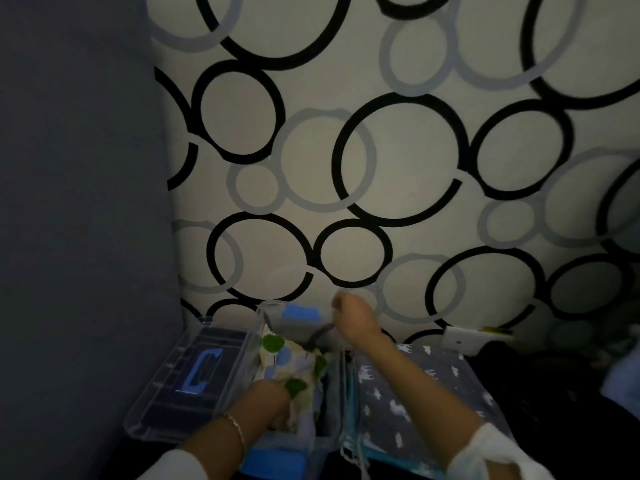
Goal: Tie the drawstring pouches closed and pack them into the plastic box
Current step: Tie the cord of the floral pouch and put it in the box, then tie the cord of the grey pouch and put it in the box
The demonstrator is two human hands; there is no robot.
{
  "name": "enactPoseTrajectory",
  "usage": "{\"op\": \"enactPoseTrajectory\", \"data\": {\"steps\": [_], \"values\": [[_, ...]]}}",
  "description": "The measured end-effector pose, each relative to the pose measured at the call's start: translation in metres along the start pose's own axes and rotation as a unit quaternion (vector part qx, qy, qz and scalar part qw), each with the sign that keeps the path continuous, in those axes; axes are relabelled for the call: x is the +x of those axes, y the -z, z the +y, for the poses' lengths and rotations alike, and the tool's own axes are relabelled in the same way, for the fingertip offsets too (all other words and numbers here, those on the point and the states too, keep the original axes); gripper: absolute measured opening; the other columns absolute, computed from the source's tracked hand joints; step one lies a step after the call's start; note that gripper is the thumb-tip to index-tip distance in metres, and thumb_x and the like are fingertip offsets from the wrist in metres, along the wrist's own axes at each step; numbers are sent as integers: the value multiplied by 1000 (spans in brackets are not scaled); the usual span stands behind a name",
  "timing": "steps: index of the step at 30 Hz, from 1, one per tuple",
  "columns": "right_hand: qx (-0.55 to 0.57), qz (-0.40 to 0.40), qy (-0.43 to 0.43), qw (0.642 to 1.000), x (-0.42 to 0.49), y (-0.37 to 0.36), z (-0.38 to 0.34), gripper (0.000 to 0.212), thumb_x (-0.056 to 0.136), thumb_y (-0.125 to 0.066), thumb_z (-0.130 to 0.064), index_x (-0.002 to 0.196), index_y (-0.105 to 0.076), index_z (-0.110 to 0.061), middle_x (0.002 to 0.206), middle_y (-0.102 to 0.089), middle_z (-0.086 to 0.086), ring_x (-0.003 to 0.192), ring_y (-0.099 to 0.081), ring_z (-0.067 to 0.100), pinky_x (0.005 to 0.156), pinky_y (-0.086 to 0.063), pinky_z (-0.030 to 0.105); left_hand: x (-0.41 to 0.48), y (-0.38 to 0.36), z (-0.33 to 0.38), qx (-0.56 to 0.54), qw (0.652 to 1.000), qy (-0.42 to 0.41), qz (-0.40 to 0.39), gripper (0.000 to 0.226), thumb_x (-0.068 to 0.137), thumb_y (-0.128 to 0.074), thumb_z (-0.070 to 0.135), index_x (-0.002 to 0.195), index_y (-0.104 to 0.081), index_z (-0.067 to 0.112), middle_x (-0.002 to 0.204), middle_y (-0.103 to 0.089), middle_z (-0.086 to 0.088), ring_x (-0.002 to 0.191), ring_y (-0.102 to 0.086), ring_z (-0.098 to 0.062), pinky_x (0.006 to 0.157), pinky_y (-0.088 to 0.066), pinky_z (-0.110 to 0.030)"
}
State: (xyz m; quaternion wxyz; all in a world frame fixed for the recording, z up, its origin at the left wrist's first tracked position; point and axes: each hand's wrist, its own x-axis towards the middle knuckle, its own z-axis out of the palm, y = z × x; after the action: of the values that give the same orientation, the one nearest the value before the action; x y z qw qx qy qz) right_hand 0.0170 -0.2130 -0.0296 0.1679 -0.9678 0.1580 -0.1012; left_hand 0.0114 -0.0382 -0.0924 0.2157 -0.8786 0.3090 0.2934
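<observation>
Left hand point(270, 400) pins pouch point(291, 362) in box point(266, 315); fingers hidden, can't tell grip. Right hand point(352, 317), fisted at pouch's 1 o'clock, holds cord point(320, 334). Should pull steadily.

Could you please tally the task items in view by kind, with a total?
Clear plastic box: 1
Loose lid: 1
Leaf-print pouch: 1
Grey pouch with white print: 1 (any beneath it are hidden)
Dark drawstring running up to the right hand: 1
Total: 5
</observation>
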Motion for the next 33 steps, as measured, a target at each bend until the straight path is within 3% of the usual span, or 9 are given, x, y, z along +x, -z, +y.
{"op": "enactPoseTrajectory", "data": {"steps": [2, 4, 6, 9, 12, 15, 19, 27, 33], "values": [[-5, -8, -31, 999, -18, 20, 24, 18, 93, -48, -5, 89, -64, 2, 94, -66, 17, 91, -63, 29, 78, -51, 35, -7, 9, -2, -24, 998, -2, 63, 65, 100, -47, 38, 151, -22, 7, 155, -25, -19, 139, -31, -34, 115, -28, -40], [-76, -122, -64, 988, -36, 21, 54, 22, 98, -47, -11, 78, -55, -6, 90, -59, 11, 95, -59, 26, 75, -48, 35, -8, 18, -1, -79, 989, -7, 126, 68, 99, -49, 31, 154, -14, 11, 155, -26, -20, 138, -35, -36, 110, -33, -40], [-100, -270, -93, 953, -67, -2, 67, 25, 98, -53, -25, 104, -60, -2, 116, -58, 12, 106, -57, 27, 75, -49, 33, -17, 31, 7, -133, 973, -10, 186, 50, 98, -50, 26, 143, -39, 8, 144, -45, -16, 126, -49, -33, 101, -42, -39], [-46, -316, -119, 940, -109, -48, 73, 61, 89, -63, -43, 137, -49, -8, 136, -49, 10, 122, -50, 30, 105, -43, 41, -26, 43, 21, -185, 940, 12, 287, 20, 97, -48, 24, 107, -59, 10, 117, -63, -10, 106, -61, -26, 90, -48, -35], [-26, -252, -96, 963, -127, -70, 80, 22, 95, -56, -28, 98, -60, -7, 92, -55, 13, 76, -49, 19, 90, -51, 38, -39, 54, 42, -224, 914, -10, 338, 16, 96, -49, 19, 100, -59, 6, 110, -66, -13, 99, -64, -28, 80, -51, -36], [70, -163, -118, 977, -132, -60, 88, 41, 97, -52, -25, 59, -37, -15, 61, -39, 4, 53, -33, 12, 61, -33, 26, -51, 60, 58, -219, 905, -27, 364, 16, 94, -51, 16, 96, -61, 3, 104, -67, -17, 95, -65, -31, 74, -52, -36], [158, -20, -180, 971, -125, -17, 102, 44, 97, -49, -14, 58, -29, -17, 57, -35, 0, 53, -34, 10, 51, -27, 26, -48, 62, 69, -209, 902, -16, 379, 18, 92, -50, 11, 105, -60, 4, 111, -65, -12, 99, -64, -26, 79, -52, -35], [135, 232, -178, 947, -114, 144, 137, 34, 98, -38, -13, 65, -42, -16, 71, -52, 8, 70, -51, 21, 63, -37, 32, -39, 84, 92, -279, 870, -73, 399, 51, 93, -56, 25, 139, -36, 11, 141, -39, -11, 122, -51, -29, 96, -48, -40], [69, 326, -76, 940, -117, 243, 125, 31, 96, -37, -10, 65, -39, -12, 62, -47, 9, 58, -43, 24, 54, -31, 35, -67, 128, 123, -408, 741, -190, 498, 87, 89, -65, 20, 152, -6, 22, 156, -10, -8, 134, -39, -27, 101, -41, -30]]}}
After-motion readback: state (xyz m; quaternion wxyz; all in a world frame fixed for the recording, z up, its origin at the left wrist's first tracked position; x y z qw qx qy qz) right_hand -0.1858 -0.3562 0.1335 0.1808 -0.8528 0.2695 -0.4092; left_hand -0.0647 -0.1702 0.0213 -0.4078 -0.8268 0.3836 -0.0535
